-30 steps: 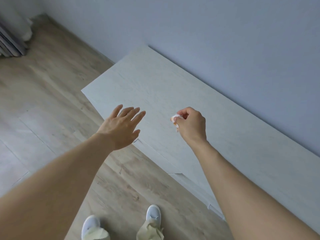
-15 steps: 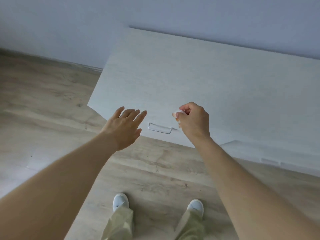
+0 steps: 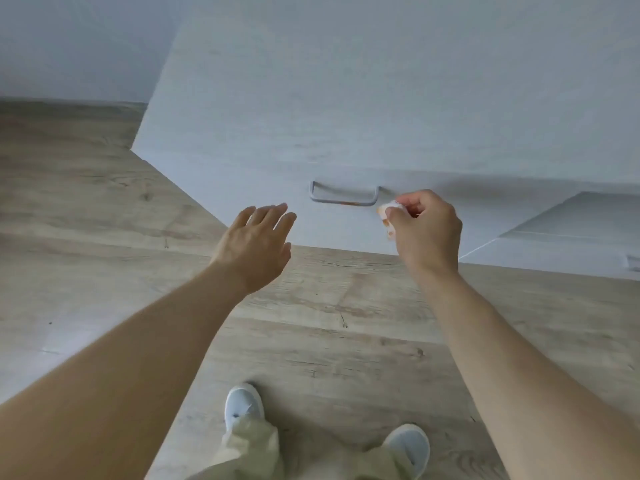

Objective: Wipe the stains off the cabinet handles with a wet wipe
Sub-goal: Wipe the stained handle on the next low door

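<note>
A pale wooden cabinet (image 3: 346, 109) stands against the wall. On its front hangs a grey metal handle (image 3: 344, 196) with an orange-brown stain along its lower bar. My right hand (image 3: 426, 230) is just right of the handle, pinched shut on a crumpled white wet wipe (image 3: 387, 216) that carries orange marks. The wipe is close to the handle's right end, apart from it. My left hand (image 3: 258, 242) hovers open, fingers spread, below and left of the handle, holding nothing.
A second cabinet front (image 3: 585, 233) juts out at the right, with part of another handle (image 3: 633, 263) at the frame edge. Light wood-grain floor (image 3: 104, 220) lies below. My white shoes (image 3: 242, 407) stand near the cabinet.
The view has tilted down and come closer to the cabinet front. The handle now shows in full, and my right hand with the wipe has moved to its right end.
</note>
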Tool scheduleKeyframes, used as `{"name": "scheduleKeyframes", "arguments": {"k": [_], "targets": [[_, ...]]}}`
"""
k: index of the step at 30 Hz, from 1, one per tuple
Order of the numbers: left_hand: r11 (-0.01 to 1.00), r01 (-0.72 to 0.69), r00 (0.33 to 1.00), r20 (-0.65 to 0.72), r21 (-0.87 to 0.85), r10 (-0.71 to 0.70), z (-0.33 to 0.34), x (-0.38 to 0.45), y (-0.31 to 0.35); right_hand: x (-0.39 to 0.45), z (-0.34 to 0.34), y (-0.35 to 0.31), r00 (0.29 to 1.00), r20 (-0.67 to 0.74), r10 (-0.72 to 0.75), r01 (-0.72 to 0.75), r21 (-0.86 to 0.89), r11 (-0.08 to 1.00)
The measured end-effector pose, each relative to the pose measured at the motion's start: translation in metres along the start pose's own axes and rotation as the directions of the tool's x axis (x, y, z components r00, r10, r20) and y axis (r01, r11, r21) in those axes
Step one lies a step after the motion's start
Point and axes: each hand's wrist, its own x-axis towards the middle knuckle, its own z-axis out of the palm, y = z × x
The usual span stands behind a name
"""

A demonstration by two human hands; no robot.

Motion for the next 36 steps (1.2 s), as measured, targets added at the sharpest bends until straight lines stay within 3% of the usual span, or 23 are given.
{"name": "scheduleKeyframes", "arguments": {"k": [4,8,12,17,20,24,27,31,36], "targets": [[0.998,-0.062,0.968,-0.245,-0.01,0.057,0.077,0.011,-0.013,0.008,0.042,0.043,0.965,-0.234,-0.12,0.146,0.095,0.985],[0.999,-0.033,0.868,-0.495,0.01,0.034,0.149,0.042,-0.022,0.02,0.077,0.072,0.819,-0.508,-0.267,0.407,0.186,0.894],[0.999,0.001,0.719,-0.694,0.035,0.024,0.197,0.075,-0.028,0.034,0.096,0.08,0.685,-0.652,-0.326,0.602,0.254,0.757],[1.0,-0.002,0.439,-0.898,0.026,0.025,0.22,0.113,-0.028,0.043,0.099,0.086,0.605,-0.712,-0.356,0.712,0.285,0.642],[0.998,-0.007,0.318,-0.946,-0.068,-0.063,0.215,0.125,-0.018,0.041,0.098,0.093,0.614,-0.681,-0.4,0.729,0.293,0.619],[0.967,-0.054,0.252,-0.94,-0.25,-0.229,0.181,0.134,0.003,0.038,0.094,0.094,0.624,-0.663,-0.414,0.727,0.298,0.618],[0.911,-0.13,0.244,-0.903,-0.392,-0.354,0.167,0.139,0.023,0.038,0.088,0.091,0.593,-0.706,-0.389,0.747,0.3,0.594],[0.882,-0.151,0.24,-0.882,-0.447,-0.406,0.166,0.142,0.029,0.04,0.087,0.083,0.577,-0.679,-0.454,0.776,0.281,0.565],[0.887,-0.132,0.189,-0.889,-0.443,-0.417,0.164,0.144,0.027,0.042,0.094,0.079,0.666,-0.621,-0.414,0.713,0.367,0.597]]}}
